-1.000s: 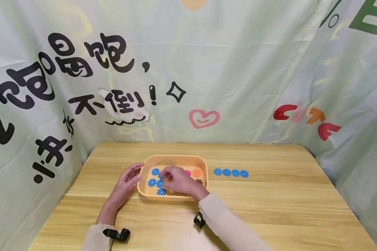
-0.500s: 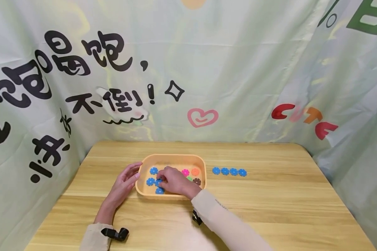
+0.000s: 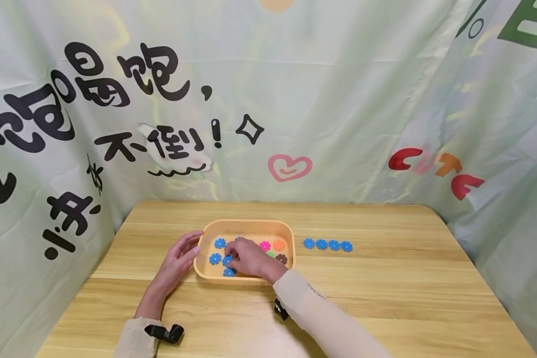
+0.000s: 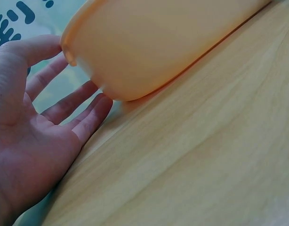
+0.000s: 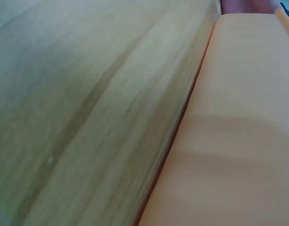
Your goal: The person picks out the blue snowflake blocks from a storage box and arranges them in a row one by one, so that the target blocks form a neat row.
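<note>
An orange plastic tray (image 3: 250,281) sits on the wooden table, with several blue snowflake discs (image 3: 215,258) in its left part. My right hand (image 3: 252,258) reaches in from the right, fingers bent down and pinching a blue snowflake disc that the fingers largely hide. More blue discs lie right around those fingertips. At the tray's left end my left hand (image 3: 179,256) rests its fingertips and thumb against the outer wall and rim, fingers loosely extended. The left wrist view shows this left hand (image 4: 45,103) touching the tray (image 4: 149,47).
In the tray's right part lie a pink disc (image 3: 265,246), an orange disc (image 3: 279,245), a brown disc (image 3: 281,259) and a partly hidden green one. A row of blue discs (image 3: 327,244) lies on the table (image 3: 385,288) right of the tray. Printed curtains stand behind.
My right hand has shifted slightly left and down among the blue discs, uncovering more of the pink and green ones. The left hand keeps its place on the tray.
</note>
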A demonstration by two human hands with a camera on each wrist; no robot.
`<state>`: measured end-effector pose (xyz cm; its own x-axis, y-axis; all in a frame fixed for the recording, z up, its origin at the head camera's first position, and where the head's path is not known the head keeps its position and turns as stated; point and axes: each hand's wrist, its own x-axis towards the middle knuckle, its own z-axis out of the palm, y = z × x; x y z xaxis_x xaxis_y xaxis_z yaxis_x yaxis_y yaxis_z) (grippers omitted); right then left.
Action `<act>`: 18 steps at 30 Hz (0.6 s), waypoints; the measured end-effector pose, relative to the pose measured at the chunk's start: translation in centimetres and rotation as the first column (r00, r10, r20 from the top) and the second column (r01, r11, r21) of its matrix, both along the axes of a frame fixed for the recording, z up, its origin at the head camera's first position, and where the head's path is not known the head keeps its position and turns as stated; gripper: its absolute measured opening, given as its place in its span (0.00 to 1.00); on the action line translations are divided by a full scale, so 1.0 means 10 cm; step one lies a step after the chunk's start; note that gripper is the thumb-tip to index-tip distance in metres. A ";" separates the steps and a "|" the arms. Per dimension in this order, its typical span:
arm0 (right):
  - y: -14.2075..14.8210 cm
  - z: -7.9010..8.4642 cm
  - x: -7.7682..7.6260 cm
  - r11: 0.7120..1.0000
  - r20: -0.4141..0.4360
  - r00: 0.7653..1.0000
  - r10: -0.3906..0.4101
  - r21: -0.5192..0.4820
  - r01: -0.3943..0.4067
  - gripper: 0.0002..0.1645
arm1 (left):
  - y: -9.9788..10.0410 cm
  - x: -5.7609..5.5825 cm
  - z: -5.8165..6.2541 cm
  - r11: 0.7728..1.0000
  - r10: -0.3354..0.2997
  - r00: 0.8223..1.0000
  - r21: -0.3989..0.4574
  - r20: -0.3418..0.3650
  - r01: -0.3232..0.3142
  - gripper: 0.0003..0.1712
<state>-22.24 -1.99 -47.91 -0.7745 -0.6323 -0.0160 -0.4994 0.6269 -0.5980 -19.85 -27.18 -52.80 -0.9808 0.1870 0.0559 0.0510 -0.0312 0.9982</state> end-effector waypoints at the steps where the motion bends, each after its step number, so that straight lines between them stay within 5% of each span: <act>1: 0.00 0.00 0.00 1.000 0.006 1.000 -0.004 -0.007 0.004 0.12 | 0.00 0.00 0.00 1.000 0.000 1.000 0.002 0.001 0.000 0.29; 18: 0.08 0.01 0.00 0.975 0.136 0.988 -0.068 -0.199 0.095 0.07 | 0.01 0.00 0.02 1.000 0.000 1.000 0.023 0.008 0.000 0.30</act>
